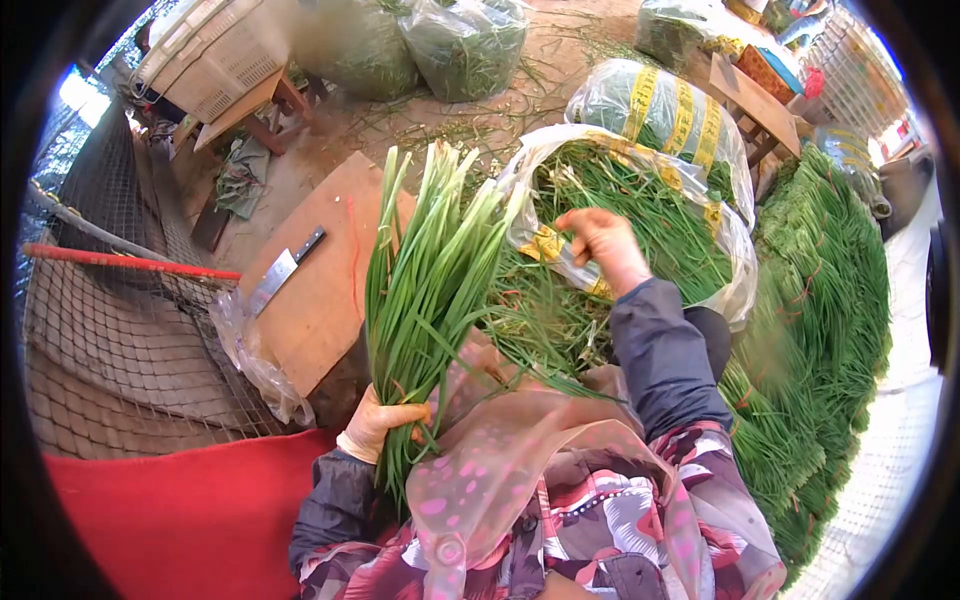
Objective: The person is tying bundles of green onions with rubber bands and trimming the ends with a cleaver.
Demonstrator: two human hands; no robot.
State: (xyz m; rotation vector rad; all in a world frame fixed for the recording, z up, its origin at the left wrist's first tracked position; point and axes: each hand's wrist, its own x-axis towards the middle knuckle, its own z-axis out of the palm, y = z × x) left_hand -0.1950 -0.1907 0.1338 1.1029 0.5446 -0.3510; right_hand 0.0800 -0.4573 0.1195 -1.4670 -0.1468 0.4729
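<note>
Left hand: the left hand (383,425), in a thin pale glove, is closed in a fist around the lower stems of a bunch of chives (430,290).
Bunch of chives: one thick sheaf of long, flat, smooth green blades, held upright and fanning out at the top; it stands in front of the person's lap, beside the board.
Right hand: the right hand (603,248) is bare, fingers curled and pinching loose green blades at the mouth of the open bag (735,290); the sleeve is dark and quilted.
Open bag: one clear, crinkled plastic sack with yellow printed strips, rolled open and packed with tangled fine green blades.
Tied bag: one more clear sack (655,105) behind it, bulging and round, with three yellow bands across it.
Far bags: two further clear sacks (465,40) of greens stand on the dirt floor at the top.
Stacked greens: a long, dense heap (830,300) of neat bundles lies to the right, ridged and leafy.
Board: one flat, pale brown wooden board (325,290), rectangular, lies left of the bunch.
Knife: one cleaver (283,271) with a broad grey metal blade and dark handle lies on the board.
Apron: glossy translucent plastic (500,460) with pink spots covers the lap.
Cloth: a red, felt-like sheet (180,515) lies at lower left.
Net: dark mesh (110,340) spreads beside it.
</note>
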